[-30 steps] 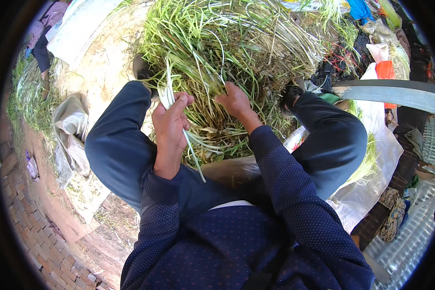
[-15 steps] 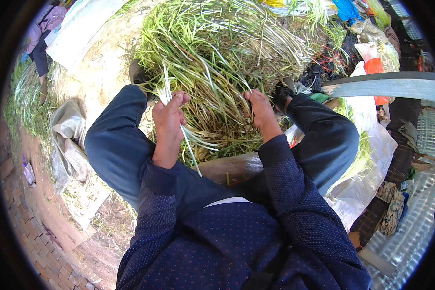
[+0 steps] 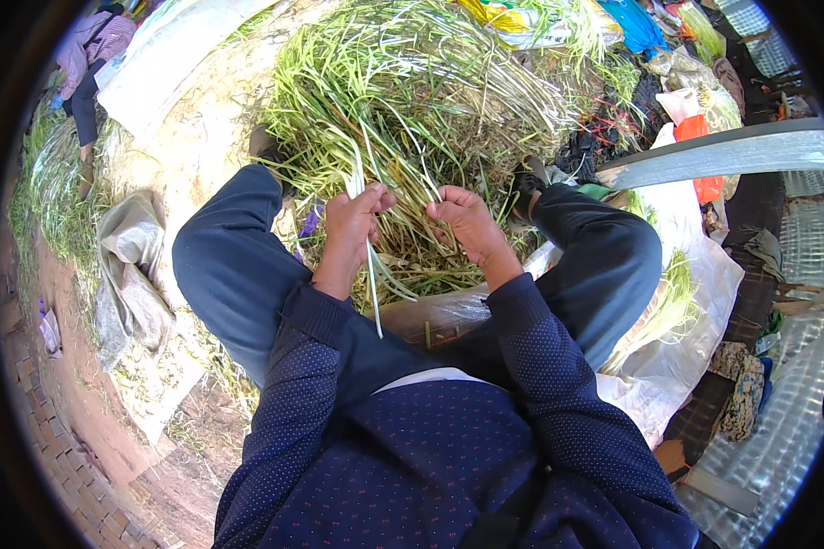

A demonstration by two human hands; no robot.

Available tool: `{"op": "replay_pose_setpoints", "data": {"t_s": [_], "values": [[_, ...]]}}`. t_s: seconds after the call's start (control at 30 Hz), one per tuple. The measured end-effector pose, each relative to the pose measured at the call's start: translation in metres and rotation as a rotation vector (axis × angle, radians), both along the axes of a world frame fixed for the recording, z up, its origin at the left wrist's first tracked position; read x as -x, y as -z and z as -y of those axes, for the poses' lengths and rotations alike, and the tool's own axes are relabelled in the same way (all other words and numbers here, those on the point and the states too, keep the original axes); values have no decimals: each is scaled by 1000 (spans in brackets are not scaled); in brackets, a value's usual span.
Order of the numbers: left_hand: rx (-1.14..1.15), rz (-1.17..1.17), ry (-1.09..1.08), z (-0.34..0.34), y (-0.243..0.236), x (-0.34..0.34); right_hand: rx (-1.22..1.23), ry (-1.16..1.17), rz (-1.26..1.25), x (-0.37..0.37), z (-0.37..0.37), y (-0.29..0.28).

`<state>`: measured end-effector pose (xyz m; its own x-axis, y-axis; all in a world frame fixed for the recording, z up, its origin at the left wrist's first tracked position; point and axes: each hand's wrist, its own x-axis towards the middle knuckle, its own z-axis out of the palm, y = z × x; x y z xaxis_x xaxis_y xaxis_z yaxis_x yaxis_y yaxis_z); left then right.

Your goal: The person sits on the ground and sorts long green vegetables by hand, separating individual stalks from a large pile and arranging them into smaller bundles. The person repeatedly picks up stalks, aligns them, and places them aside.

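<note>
In front of me, between my bent knees, lies a big heap (image 3: 449, 87) of long, thin green stalks with pale and dry parts. My left hand (image 3: 348, 227) is closed round a small bunch of whitish-green stalks (image 3: 373, 291); their ends stick out above and below the fist. Close by on the right, my right hand (image 3: 470, 222) pinches a thin pale stalk (image 3: 427, 172) that rises from its fingertips toward the heap. A small gap separates the two hands, both held above the near edge of the heap.
Left of my knee lies a crumpled grey sack (image 3: 133, 261). A co-worker (image 3: 87, 69) bends over more stalks (image 3: 59, 188) at the far left. A curved grey bar (image 3: 723, 156) juts in from the right, above white plastic sheeting (image 3: 700, 293). Clear film (image 3: 439, 311) lies near my lap.
My hands have come closer together: the left moved right with its bunch, and the right moved left and slightly down. A purple strip now shows beside my left wrist.
</note>
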<state>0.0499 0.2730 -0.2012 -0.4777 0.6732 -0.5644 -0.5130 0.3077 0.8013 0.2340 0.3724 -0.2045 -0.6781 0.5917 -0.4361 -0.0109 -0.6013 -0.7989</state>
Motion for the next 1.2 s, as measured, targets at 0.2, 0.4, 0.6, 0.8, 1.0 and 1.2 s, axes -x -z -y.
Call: {"op": "replay_pose_setpoints", "data": {"t_s": [0.2,0.4,0.6,0.8,1.0,1.2], "values": [[-24,66,68,3,-3,-7,-125,7,34,11,15,4],[7,95,75,7,3,-8,-192,-8,43,20,23,7],[-64,151,111,6,3,-4,75,179,28,15,20,7],[-26,117,83,6,6,-6,127,156,27,5,12,15],[31,69,-86,2,17,3,67,291,76,-20,-20,10],[104,16,-163,-3,33,9,168,311,-14,-39,-34,-8]]}}
